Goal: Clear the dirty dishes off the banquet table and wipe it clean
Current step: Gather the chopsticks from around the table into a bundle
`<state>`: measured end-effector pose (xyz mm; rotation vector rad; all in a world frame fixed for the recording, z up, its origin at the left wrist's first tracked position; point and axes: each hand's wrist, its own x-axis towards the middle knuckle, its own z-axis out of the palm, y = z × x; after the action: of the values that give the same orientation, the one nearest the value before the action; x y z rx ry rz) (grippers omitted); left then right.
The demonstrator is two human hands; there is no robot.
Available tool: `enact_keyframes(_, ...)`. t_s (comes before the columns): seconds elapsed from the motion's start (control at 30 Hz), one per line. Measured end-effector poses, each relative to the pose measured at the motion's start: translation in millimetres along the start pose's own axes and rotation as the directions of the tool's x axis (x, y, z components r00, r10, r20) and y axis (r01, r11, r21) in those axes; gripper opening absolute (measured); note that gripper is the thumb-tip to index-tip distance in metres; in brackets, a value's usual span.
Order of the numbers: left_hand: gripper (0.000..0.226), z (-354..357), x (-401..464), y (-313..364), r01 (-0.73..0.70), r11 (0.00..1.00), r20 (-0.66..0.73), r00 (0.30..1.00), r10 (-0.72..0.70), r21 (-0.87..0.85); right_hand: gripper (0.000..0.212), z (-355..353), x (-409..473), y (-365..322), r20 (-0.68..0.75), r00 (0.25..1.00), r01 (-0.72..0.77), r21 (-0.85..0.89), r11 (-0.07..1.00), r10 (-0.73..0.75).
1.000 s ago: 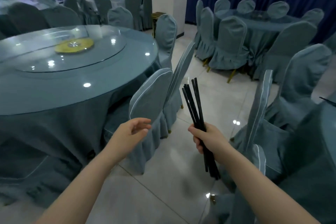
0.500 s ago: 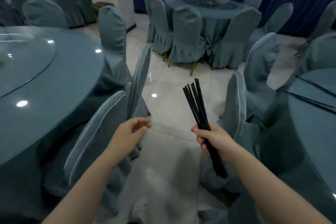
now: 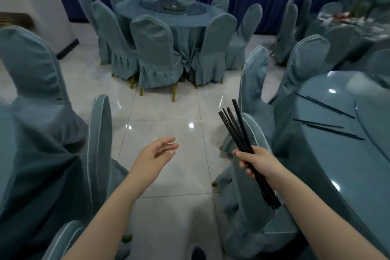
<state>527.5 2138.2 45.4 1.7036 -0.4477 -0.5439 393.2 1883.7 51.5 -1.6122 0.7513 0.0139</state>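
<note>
banquet hall | round clothed tables [image 3: 329, 154] | covered chairs [image 3: 156, 53]

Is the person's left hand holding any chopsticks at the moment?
No, the left hand is open and empty; the right hand grips the chopsticks.

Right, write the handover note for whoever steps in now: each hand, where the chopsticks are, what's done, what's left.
Right hand: closed around a bundle of black chopsticks, tips pointing up and away.
Left hand: open, empty, held over the tiled floor.
On the round table at right: two loose pairs of chopsticks lying near the edge, not yet collected.
Done: one bundle gathered in hand.
Left: pick up the pairs on that table, take the bundle away, wipe the table. No cloth is in view. A farther table at upper right looks to carry items, too blurred to identify.
</note>
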Motion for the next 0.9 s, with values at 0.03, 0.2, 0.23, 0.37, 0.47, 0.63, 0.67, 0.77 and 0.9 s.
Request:
enact_keyframes(0.03, 0.032, 0, 26, 4, -0.006, 1.0, 0.026, 1.0, 0.006, 0.001, 0.014, -8, 19, -7, -0.027, 1.0, -0.007, 0.016, 1.0, 0.007)
enact_keyframes(0.2, 0.033, 8, 167, 30, -0.049, 0.999, 0.061, 0.997, 0.048, 0.022, 0.015, -57, 122, -44, -0.158, 0.987, 0.01, 0.125, 0.992, 0.01)
enact_keyframes(0.23, 0.033, 13, 193, 35, -0.055, 0.998, 0.064, 0.997, 0.054, 0.025, 0.017, -69, 142, -50, -0.176, 0.984, 0.006, 0.149, 0.989, 0.021)
enact_keyframes(0.37, 0.03, 37, 292, 62, -0.094, 0.995, 0.119, 0.989, 0.088, 0.042, 0.031, -115, 212, -70, -0.272, 0.958, -0.024, 0.241, 0.97, 0.091)
enact_keyframes(0.47, 0.029, 57, 369, 89, -0.131, 0.991, 0.17, 0.978, 0.123, 0.035, 0.021, -148, 254, -80, -0.35, 0.926, -0.035, 0.289, 0.957, 0.14)
enact_keyframes(0.63, 0.028, 116, 501, 129, -0.211, 0.977, 0.299, 0.933, 0.201, 0.002, 0.011, -202, 308, -83, -0.513, 0.83, -0.055, 0.31, 0.949, 0.216)
enact_keyframes(0.67, 0.028, 129, 525, 133, -0.227, 0.974, 0.33, 0.919, 0.216, -0.005, 0.011, -212, 318, -83, -0.552, 0.802, -0.064, 0.297, 0.953, 0.226)
enact_keyframes(0.77, 0.028, 170, 591, 142, -0.254, 0.967, 0.425, 0.872, 0.243, -0.032, 0.01, -237, 343, -82, -0.657, 0.701, -0.091, 0.304, 0.948, 0.278)
enact_keyframes(0.9, 0.028, 229, 670, 149, -0.228, 0.972, 0.624, 0.751, 0.215, -0.061, 0.013, -262, 370, -74, -0.772, 0.517, -0.131, 0.356, 0.925, 0.37)
